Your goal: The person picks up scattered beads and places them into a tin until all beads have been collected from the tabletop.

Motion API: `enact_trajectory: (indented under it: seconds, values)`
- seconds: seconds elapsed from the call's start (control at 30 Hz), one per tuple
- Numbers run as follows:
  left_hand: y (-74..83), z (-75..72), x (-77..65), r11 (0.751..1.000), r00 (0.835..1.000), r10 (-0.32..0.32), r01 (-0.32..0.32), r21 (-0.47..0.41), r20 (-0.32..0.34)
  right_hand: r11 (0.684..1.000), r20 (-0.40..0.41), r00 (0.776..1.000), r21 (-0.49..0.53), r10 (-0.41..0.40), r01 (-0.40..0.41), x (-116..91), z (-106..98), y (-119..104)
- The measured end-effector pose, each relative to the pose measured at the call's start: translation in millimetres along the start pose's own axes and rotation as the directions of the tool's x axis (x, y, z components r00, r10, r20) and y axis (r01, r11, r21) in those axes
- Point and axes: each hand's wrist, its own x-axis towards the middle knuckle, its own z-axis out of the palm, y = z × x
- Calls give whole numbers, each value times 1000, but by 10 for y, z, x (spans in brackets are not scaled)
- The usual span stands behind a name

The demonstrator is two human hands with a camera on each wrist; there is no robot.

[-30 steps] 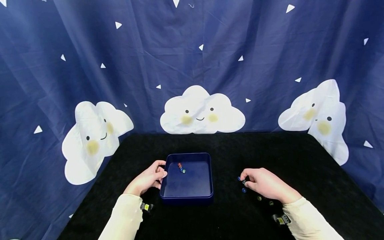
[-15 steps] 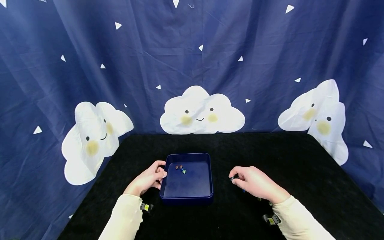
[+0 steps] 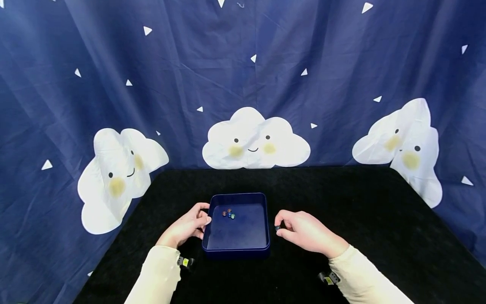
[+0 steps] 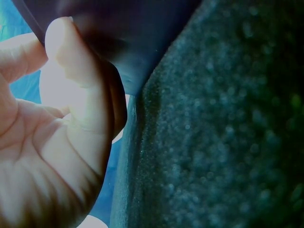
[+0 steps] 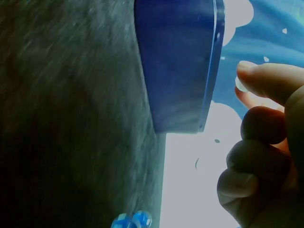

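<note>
Just beside the right wall of the blue tray (image 3: 243, 234), the right hand (image 3: 305, 233) pinches a small dark marble (image 3: 277, 228) between thumb and forefinger. The two tips are nearly closed, parted only by the marble, and its outer side shows between them. From the right wrist, the remaining fingers are curled in toward the palm, and the held marble looks pale against the bright background. It is outside the tray, a little apart from the rim.

At the opposite wall, the left hand (image 3: 186, 227) grips the tray — thumb on the rim, forefinger against the side near the far corner, the other fingers bent close to the outer face. How firmly it presses cannot be told.

Four marbles (image 3: 229, 214) lie together on the tray floor, toward its far left: two reddish, one blue, one greenish. Two more, blue marbles (image 5: 122, 221), sit next to each other at the bottom edge of the right wrist view, partly cut off.

The tray rests flat on a black cloth (image 3: 322, 190) with a slightly fuzzy nap. Behind it hangs a navy curtain (image 3: 182, 55), creased in places, printed with white triangles and three smiling clouds (image 3: 256, 158) — one centred, one on each side. Cream sleeves (image 3: 153, 278) cover both forearms, with a small dark device (image 3: 186, 262) at each cuff.
</note>
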Motion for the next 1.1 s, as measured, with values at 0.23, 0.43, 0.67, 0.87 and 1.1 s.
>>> enact_trajectory:
  seconds: [0.23,0.43,0.67,0.87,1.1]
  values:
    - [0,-7,5,1000,1000,0,0,5,1,1000,-5,1000,-15,-21,21,120,56,-112]
    - [14,-8,4,1000,1000,10,-10,6,8,999,-2,999,-19,-42,42,190,82,-175]
    - [27,-3,-14,1000,1000,11,-11,-4,13,998,17,998,-35,-56,56,226,106,-199]
    - [18,3,-3,1000,1000,9,-9,-10,18,999,27,999,-43,-28,29,214,99,-207]
    - [8,-5,-10,1000,1000,14,-14,-11,17,999,21,1000,-42,4,-3,187,71,-155]
